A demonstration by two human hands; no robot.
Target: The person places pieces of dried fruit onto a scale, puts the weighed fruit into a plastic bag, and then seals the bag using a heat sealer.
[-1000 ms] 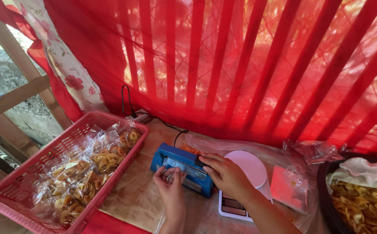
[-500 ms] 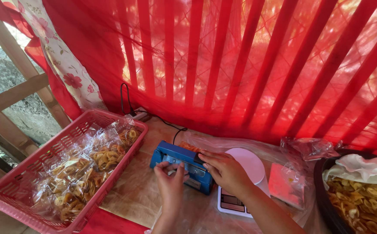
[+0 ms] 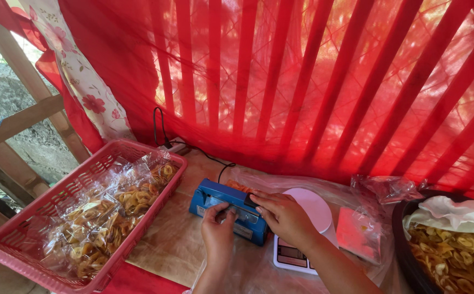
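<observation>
While both hands stay on the blue heat sealer (image 3: 230, 210) as they did a second ago, little has moved: the left hand (image 3: 218, 231) has slid slightly along the front edge, its fingers curled around the near side of the machine, and the right hand (image 3: 283, 215) keeps lying flat over the right end of the press bar, fingers closed down on it. A clear plastic bag (image 3: 302, 188) trails from behind the sealer toward the right, over the white kitchen scale (image 3: 302, 239), so the bag mouth seems to be clamped in the bar, though the contact itself is hidden. That steadiness suggests the press is being held. The sealer sits on the table (image 3: 171, 245) between the red basket (image 3: 41, 218) of packed banana chips (image 3: 111, 209) and the scale; a dark bowl (image 3: 405, 256) of loose chips stands far right.
</observation>
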